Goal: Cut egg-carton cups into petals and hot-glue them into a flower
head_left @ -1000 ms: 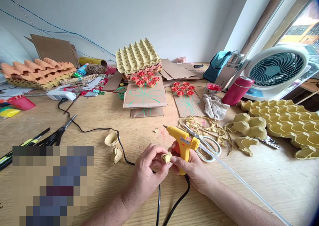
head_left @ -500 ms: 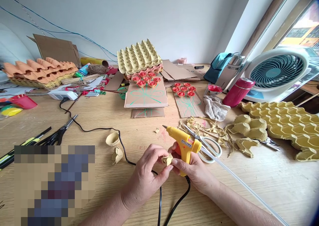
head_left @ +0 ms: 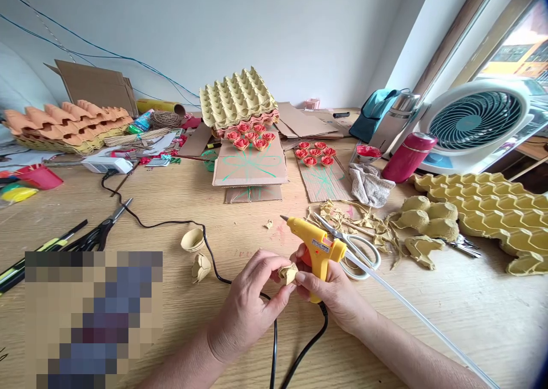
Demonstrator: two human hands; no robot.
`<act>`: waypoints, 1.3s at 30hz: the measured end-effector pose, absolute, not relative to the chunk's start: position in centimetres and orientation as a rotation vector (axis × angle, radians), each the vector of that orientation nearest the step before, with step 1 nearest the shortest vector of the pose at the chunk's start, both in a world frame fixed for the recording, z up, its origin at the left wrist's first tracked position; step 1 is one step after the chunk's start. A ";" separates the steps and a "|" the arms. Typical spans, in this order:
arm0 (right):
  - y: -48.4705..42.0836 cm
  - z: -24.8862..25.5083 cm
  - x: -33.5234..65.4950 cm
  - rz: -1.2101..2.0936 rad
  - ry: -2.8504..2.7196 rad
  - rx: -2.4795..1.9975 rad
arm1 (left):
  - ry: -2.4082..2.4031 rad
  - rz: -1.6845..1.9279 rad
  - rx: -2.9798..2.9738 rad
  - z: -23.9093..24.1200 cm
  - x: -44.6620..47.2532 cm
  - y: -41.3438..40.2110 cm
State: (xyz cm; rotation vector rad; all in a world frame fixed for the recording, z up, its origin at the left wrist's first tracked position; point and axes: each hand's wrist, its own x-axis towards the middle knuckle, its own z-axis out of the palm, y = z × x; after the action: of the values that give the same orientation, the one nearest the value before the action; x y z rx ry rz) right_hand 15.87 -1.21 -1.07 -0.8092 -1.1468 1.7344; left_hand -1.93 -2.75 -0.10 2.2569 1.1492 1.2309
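Between the fingertips of my left hand [head_left: 261,297] is a small egg-carton flower [head_left: 288,273], its pale yellow petals curled together. My right hand [head_left: 336,292] is wrapped round the handle of a yellow hot glue gun [head_left: 319,246], whose nozzle points left and away from me. The right thumb also touches the flower's right side. A clear glue stick [head_left: 411,306] sticks out of the gun's back. Left of my hands stand a plain egg-carton cup [head_left: 192,240] and another cut carton flower [head_left: 200,268].
White-handled scissors [head_left: 363,257] lie behind the glue gun, beside carton scraps [head_left: 338,215]. Red flowers [head_left: 317,153] rest on cardboard further back. Black scissors [head_left: 100,232] are at left, yellow egg trays [head_left: 492,212] at right. A black cord [head_left: 216,269] crosses the table.
Both hands stay almost still, holding the flower and the glue gun. The view has shifted very slightly; nothing else visibly differs.
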 end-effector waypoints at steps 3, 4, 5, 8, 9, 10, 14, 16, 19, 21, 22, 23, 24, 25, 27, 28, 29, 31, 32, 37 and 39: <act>-1.2 -1.1 15.8 1.738 -1.137 -0.798 | 1.153 1.188 2.356 -0.3 -2.2 -2.6; -1.2 -1.1 15.8 1.739 -1.137 -0.792 | 1.156 1.186 2.382 -0.2 -2.3 -2.6; -1.3 -1.2 15.9 1.739 -1.137 -0.786 | 1.156 1.190 2.404 -0.2 -2.4 -2.5; -1.3 -1.4 15.9 1.744 -1.152 -0.760 | 1.147 1.204 2.487 0.2 -2.4 -2.4; -1.3 -1.4 15.9 1.749 -1.157 -0.752 | 1.145 1.202 2.524 0.3 -2.5 -2.3; -1.3 -1.5 16.0 1.755 -1.159 -0.746 | 1.144 1.198 2.564 0.4 -2.5 -2.3; -1.4 -1.7 16.0 1.784 -1.155 -0.728 | 1.126 1.174 2.677 0.6 -2.6 -2.1; -1.5 -1.7 16.0 1.792 -1.148 -0.720 | 1.125 1.168 2.698 0.5 -2.7 -2.1; -1.5 -1.5 16.0 1.785 -1.144 -0.729 | 1.152 1.174 2.666 0.4 -2.6 -2.2; -1.5 -1.4 15.9 1.770 -1.146 -0.739 | 1.178 1.170 2.570 0.4 -2.5 -2.2; -1.5 -1.3 15.9 1.767 -1.149 -0.742 | 1.182 1.167 2.514 0.4 -2.5 -2.3; -1.5 -1.2 15.9 1.764 -1.152 -0.743 | 1.178 1.165 2.465 0.4 -2.5 -2.3; -1.5 -1.1 15.9 1.765 -1.154 -0.744 | 1.170 1.160 2.432 0.4 -2.5 -2.3; -1.5 -1.1 15.9 1.767 -1.158 -0.747 | 1.162 1.153 2.411 0.4 -2.5 -2.3; -1.5 -0.9 16.0 1.760 -1.164 -0.753 | 1.171 1.121 2.387 0.2 -2.5 -2.2; -1.5 -0.8 16.0 1.753 -1.164 -0.754 | 1.195 1.096 2.373 0.0 -2.5 -2.1; -1.5 -0.8 16.1 1.744 -1.161 -0.755 | 1.228 1.072 2.353 -0.1 -2.6 -2.0; -1.5 -0.7 16.1 1.734 -1.157 -0.751 | 1.291 1.050 2.293 -0.5 -2.7 -1.8; -1.4 -0.7 16.2 1.732 -1.154 -0.743 | 1.310 1.055 2.258 -0.6 -2.7 -1.7; -1.4 -0.7 16.2 1.721 -1.131 -0.718 | 1.298 1.161 2.142 -0.4 -3.2 -1.5; -1.4 -0.7 16.2 1.719 -1.127 -0.727 | 1.243 1.216 2.115 0.0 -3.3 -1.7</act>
State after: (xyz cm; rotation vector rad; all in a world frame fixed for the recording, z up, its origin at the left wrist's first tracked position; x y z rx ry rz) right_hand 16.18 -1.37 -0.69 -0.7270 -1.1272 1.7189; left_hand -3.27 -1.71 -0.01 2.1146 1.2430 1.2161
